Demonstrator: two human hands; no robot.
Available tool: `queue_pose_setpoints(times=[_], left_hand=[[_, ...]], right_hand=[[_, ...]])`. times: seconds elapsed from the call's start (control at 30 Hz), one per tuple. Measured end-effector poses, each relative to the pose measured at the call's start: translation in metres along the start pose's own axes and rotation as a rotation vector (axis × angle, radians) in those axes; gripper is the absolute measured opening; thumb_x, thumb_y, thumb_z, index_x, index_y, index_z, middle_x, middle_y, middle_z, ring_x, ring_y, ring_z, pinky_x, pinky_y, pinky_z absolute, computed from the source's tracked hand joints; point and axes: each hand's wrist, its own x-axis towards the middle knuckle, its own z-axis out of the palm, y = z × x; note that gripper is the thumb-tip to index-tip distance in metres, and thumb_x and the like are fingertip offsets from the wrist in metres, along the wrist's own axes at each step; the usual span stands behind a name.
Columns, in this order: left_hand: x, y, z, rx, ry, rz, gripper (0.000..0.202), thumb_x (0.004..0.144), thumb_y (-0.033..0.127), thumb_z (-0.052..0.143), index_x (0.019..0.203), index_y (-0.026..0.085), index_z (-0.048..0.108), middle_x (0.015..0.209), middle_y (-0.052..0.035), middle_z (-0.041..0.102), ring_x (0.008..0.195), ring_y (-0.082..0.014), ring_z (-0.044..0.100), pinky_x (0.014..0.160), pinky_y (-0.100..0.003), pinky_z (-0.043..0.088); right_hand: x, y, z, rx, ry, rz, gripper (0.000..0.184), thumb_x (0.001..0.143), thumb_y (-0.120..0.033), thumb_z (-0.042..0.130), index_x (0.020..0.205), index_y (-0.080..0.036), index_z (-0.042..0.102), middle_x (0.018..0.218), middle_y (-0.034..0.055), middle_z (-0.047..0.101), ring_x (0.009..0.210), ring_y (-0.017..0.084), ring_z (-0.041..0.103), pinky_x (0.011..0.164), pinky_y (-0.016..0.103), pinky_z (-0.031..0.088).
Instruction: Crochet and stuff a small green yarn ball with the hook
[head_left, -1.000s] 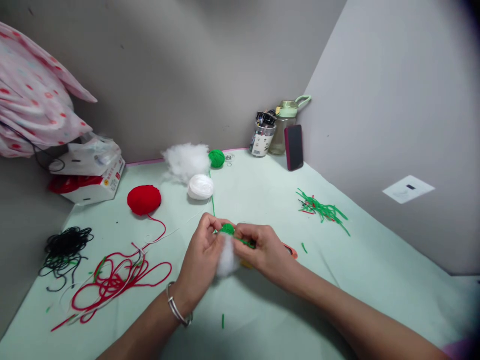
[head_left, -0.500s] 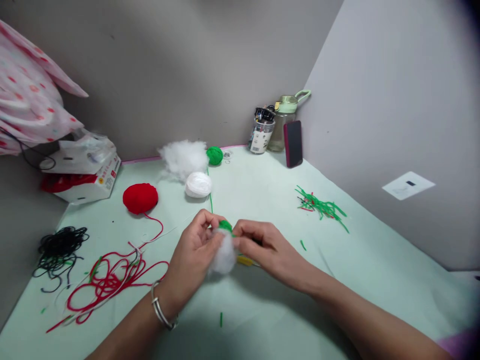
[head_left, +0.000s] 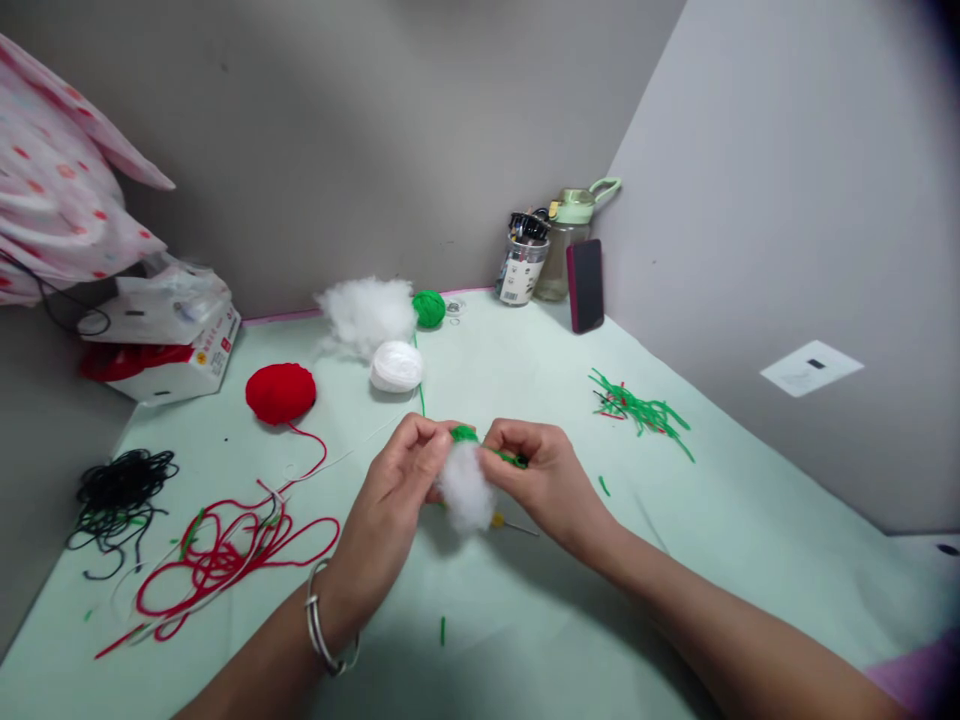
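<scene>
My left hand (head_left: 396,492) and my right hand (head_left: 541,478) meet over the pale green table (head_left: 735,520). Between their pinched fingers sits a small green knitted piece (head_left: 466,436) with a tuft of white stuffing (head_left: 465,488) hanging below it. Both hands are closed on this piece, left from the left side, right from the right. A green strand (head_left: 421,398) runs from it back toward the green yarn ball (head_left: 428,308). A thin tool with a yellow grip (head_left: 508,523) lies on the table just under my hands.
A red yarn ball (head_left: 280,392), a white yarn ball (head_left: 396,366) and a heap of white stuffing (head_left: 364,311) lie behind. Loose red yarn (head_left: 225,560) and black yarn (head_left: 120,490) lie left. Green yarn scraps (head_left: 641,412) lie right. A jar (head_left: 521,262), bottle (head_left: 568,243) and phone (head_left: 586,285) stand in the corner.
Both hands have stayed together on the green piece, shifting slightly right and up. The white stuffing tuft now hangs more between the hands. The yellow-handled tool shows more clearly below.
</scene>
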Motion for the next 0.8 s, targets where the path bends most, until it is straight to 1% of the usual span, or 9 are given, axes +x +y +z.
queue_pose_setpoints(times=[0.1, 0.17, 0.27, 0.37, 0.43, 0.5, 0.63, 0.73, 0.8], left_hand=[[0.004, 0.000, -0.003, -0.063, -0.047, -0.028, 0.028, 0.095, 0.038, 0.075, 0.091, 0.022, 0.053, 0.114, 0.0006, 0.069, 0.070, -0.0089, 0.059, 0.063, -0.023, 0.046], [0.007, -0.001, -0.004, -0.095, -0.044, -0.022, 0.029, 0.092, 0.035, 0.077, 0.089, 0.022, 0.052, 0.107, 0.0019, 0.069, 0.068, -0.0084, 0.059, 0.060, -0.022, 0.045], [0.009, -0.004, -0.002, -0.066, 0.026, -0.001, 0.027, 0.090, 0.031, 0.076, 0.085, 0.022, 0.051, 0.096, 0.0020, 0.070, 0.067, -0.0098, 0.057, 0.059, -0.022, 0.045], [0.010, -0.006, 0.001, 0.020, 0.133, 0.048, 0.028, 0.086, 0.024, 0.076, 0.079, 0.022, 0.049, 0.088, 0.0020, 0.069, 0.071, -0.0120, 0.058, 0.062, -0.023, 0.047], [0.010, -0.006, 0.003, 0.036, 0.160, 0.068, 0.029, 0.085, 0.023, 0.076, 0.078, 0.023, 0.048, 0.086, 0.0025, 0.068, 0.074, -0.0125, 0.058, 0.065, -0.023, 0.048], [0.009, -0.007, 0.004, 0.028, 0.153, 0.062, 0.028, 0.088, 0.026, 0.074, 0.079, 0.023, 0.049, 0.086, 0.0026, 0.068, 0.071, -0.0119, 0.057, 0.062, -0.022, 0.047], [0.007, -0.008, 0.004, -0.018, 0.118, 0.029, 0.028, 0.092, 0.038, 0.074, 0.084, 0.022, 0.052, 0.088, 0.0031, 0.066, 0.063, -0.0096, 0.054, 0.055, -0.021, 0.045], [0.006, -0.010, 0.003, -0.095, 0.120, -0.032, 0.031, 0.091, 0.041, 0.077, 0.086, 0.023, 0.051, 0.088, 0.0053, 0.063, 0.056, -0.0067, 0.050, 0.049, -0.020, 0.042], [0.005, -0.011, 0.002, -0.129, 0.142, -0.054, 0.032, 0.090, 0.039, 0.078, 0.085, 0.023, 0.051, 0.090, 0.0060, 0.062, 0.054, -0.0054, 0.048, 0.048, -0.019, 0.041]], right_hand=[[-0.002, 0.001, -0.002, -0.056, -0.024, -0.034, 0.031, 0.084, -0.033, 0.060, 0.060, -0.022, 0.042, 0.058, -0.0071, 0.036, 0.056, 0.009, 0.030, 0.052, 0.026, 0.024], [-0.004, 0.000, -0.005, -0.096, -0.081, -0.078, 0.030, 0.091, -0.034, 0.058, 0.066, -0.021, 0.048, 0.061, -0.0067, 0.039, 0.059, 0.010, 0.033, 0.054, 0.026, 0.027], [-0.008, -0.005, -0.007, -0.129, -0.210, -0.136, 0.026, 0.100, -0.032, 0.053, 0.077, -0.020, 0.055, 0.067, -0.0057, 0.045, 0.062, 0.010, 0.038, 0.059, 0.025, 0.031], [-0.013, -0.007, -0.004, -0.173, -0.289, -0.166, 0.026, 0.101, -0.023, 0.052, 0.075, -0.020, 0.053, 0.066, -0.0062, 0.044, 0.060, 0.010, 0.037, 0.060, 0.026, 0.031], [-0.013, -0.006, -0.002, -0.167, -0.290, -0.161, 0.027, 0.101, -0.023, 0.054, 0.075, -0.020, 0.056, 0.065, -0.0064, 0.043, 0.059, 0.010, 0.036, 0.059, 0.026, 0.031], [-0.010, -0.002, -0.004, -0.136, -0.252, -0.170, 0.026, 0.101, -0.027, 0.059, 0.077, -0.020, 0.063, 0.070, -0.0040, 0.051, 0.064, 0.011, 0.044, 0.062, 0.026, 0.034], [-0.002, 0.000, -0.015, 0.027, -0.105, -0.277, 0.021, 0.093, -0.029, 0.074, 0.074, -0.021, 0.070, 0.104, 0.0055, 0.070, 0.094, 0.018, 0.062, 0.078, 0.030, 0.045], [0.000, -0.004, -0.020, 0.358, -0.179, -0.203, 0.030, 0.092, -0.035, 0.073, 0.071, -0.021, 0.057, 0.099, 0.0045, 0.071, 0.072, 0.014, 0.063, 0.065, 0.029, 0.048], [-0.002, -0.006, -0.019, 0.390, -0.227, -0.117, 0.025, 0.093, -0.035, 0.071, 0.081, -0.023, 0.053, 0.089, -0.0001, 0.067, 0.054, 0.010, 0.054, 0.054, 0.027, 0.044]])
